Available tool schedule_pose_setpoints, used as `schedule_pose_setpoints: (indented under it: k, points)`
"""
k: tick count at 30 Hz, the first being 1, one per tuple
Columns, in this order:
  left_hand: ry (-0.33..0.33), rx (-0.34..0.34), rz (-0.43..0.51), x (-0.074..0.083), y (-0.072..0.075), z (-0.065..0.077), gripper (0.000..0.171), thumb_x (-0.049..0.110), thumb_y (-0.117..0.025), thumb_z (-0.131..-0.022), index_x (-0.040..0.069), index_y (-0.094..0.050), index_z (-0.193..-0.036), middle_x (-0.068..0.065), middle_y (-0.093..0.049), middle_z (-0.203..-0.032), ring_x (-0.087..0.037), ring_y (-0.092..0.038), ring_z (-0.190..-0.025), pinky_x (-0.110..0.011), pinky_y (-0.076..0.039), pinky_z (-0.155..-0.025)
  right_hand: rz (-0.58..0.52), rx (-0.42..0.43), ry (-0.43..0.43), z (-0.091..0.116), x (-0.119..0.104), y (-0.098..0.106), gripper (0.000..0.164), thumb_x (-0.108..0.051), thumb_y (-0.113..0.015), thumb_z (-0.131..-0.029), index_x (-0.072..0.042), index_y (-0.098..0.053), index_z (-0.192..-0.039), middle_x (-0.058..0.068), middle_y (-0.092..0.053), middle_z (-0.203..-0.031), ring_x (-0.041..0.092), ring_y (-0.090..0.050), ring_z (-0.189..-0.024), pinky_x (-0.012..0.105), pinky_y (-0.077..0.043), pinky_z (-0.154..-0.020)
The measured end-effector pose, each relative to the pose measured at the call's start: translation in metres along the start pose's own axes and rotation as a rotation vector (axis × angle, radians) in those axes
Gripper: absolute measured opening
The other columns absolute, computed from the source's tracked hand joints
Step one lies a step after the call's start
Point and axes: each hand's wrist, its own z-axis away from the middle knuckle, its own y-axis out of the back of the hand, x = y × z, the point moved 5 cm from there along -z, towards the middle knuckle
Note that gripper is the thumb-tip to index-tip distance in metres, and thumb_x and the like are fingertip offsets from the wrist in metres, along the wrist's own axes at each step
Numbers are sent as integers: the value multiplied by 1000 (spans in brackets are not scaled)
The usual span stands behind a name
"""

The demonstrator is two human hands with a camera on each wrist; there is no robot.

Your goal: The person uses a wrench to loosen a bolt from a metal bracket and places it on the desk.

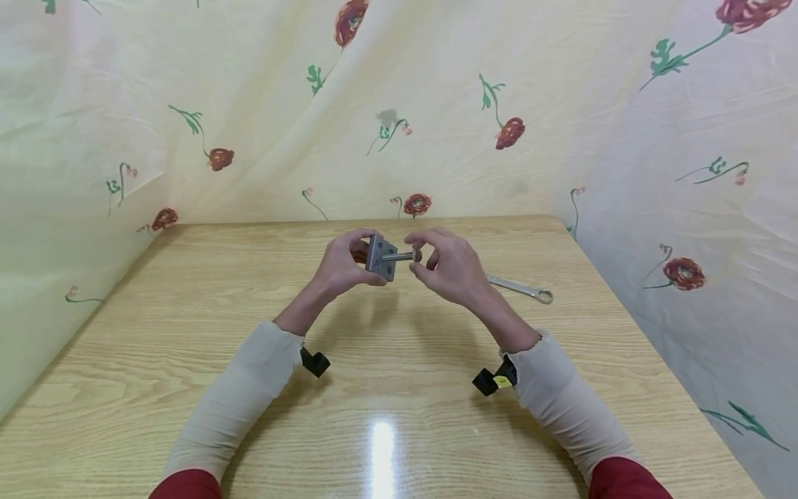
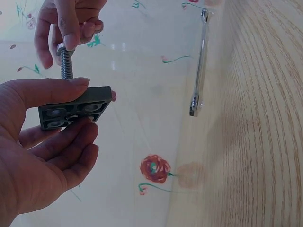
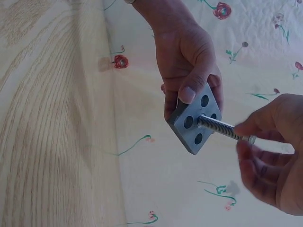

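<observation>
My left hand [image 1: 343, 265] grips a square grey metal plate [image 1: 377, 263] by its edges, with the thumb on one edge and fingers on the opposite side. Round holes pierce the plate's face [image 3: 181, 134]. From its centre a threaded hex bolt [image 3: 221, 127] sticks out, head pointing away from the plate. My right hand [image 1: 450, 267] is at the bolt head [image 2: 61, 49], thumb and fingers curled about it. How firmly the fingertips press on the head cannot be told. Both hands are raised above the wooden table.
A combination wrench [image 1: 520, 287] lies on the wooden table [image 1: 386, 346], beyond the right forearm. Flower-patterned cloth [image 1: 262, 83] hangs behind the table and at its sides. Black camera mounts [image 1: 315, 362] are strapped at both wrists.
</observation>
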Motion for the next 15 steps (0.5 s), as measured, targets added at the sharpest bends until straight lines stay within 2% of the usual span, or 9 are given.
schedule_pose_setpoints:
  k: [3,7,11,15]
  points:
    - [0,-1,-1,-1,0,0,77,-4,-88,-65,3,-57,-135,-24,-72,-112,-34,-68,-99,-49,-54,-99,19,-31,-71,0,3,-1,41,-26,-76,-88,-9,-66,-124,11,-74,-104,19,-70,-67,34,-55,-61]
    - [2,-4,0,-1,-1,0,77,-3,-88,-65,4,-57,-135,-24,-72,-112,-34,-68,-99,-49,-54,-99,23,-40,-149,0,7,-1,33,-38,-70,-92,-11,-70,-112,7,-76,-91,19,-71,-70,30,-52,-56]
    - [4,-5,-3,-1,-1,0,76,-3,-88,-65,5,-58,-134,-24,-72,-112,-33,-68,-99,-49,-54,-99,16,-33,-150,0,8,0,24,-33,-67,-95,-11,-74,-100,6,-76,-85,19,-70,-70,29,-49,-55]
    - [4,-6,-2,-1,-1,-1,75,-3,-88,-65,5,-58,-133,-23,-72,-111,-33,-68,-98,-49,-54,-99,11,-20,-115,0,6,0,19,-27,-69,-94,-10,-74,-100,7,-76,-85,20,-70,-68,29,-51,-56]
